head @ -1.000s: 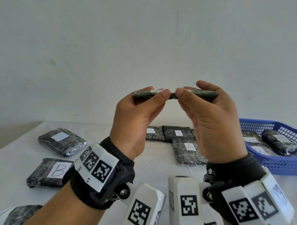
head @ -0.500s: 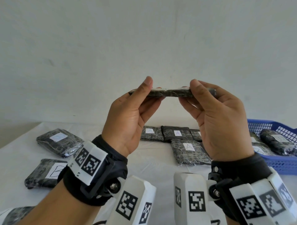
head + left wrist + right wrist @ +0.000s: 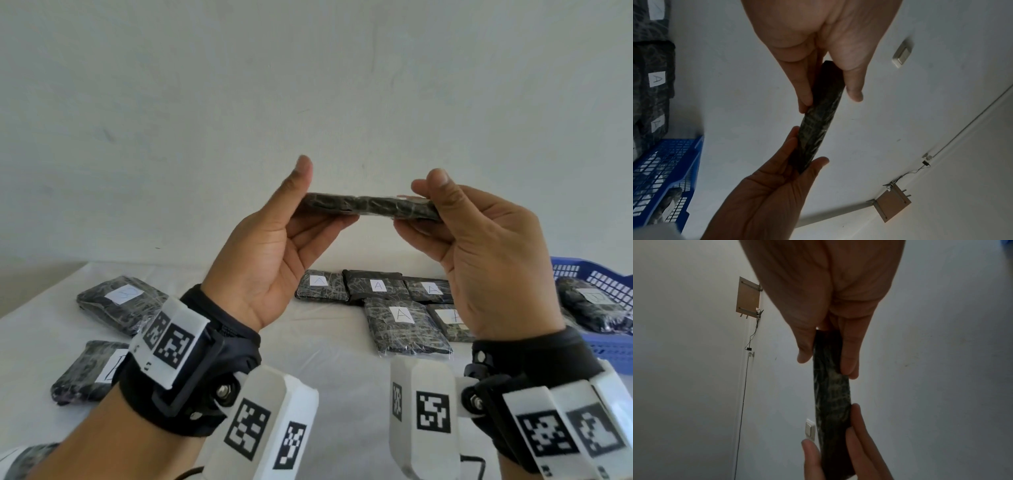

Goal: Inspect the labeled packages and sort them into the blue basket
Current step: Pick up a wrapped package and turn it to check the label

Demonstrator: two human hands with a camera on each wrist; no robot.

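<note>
Above the white-covered bench [image 3: 329,370], a flat dark plastic-wrapped package [image 3: 370,207] is held level and edge-on, pinched at one end by the left hand [image 3: 274,253] and at the other by the right hand [image 3: 486,260]. Near the bench's right edge, a blue perforated plastic basket [image 3: 613,346] is seen with wrapped packages inside.

Plain white wall [image 3: 308,85] behind a white-covered table [image 3: 325,370]; light switch [image 3: 902,54] and brown board [image 3: 893,205] mounted on it.

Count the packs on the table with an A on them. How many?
5 A packs: back row left, middle, right; front left, front right, partly behind the right hand, which may hide more.
</note>
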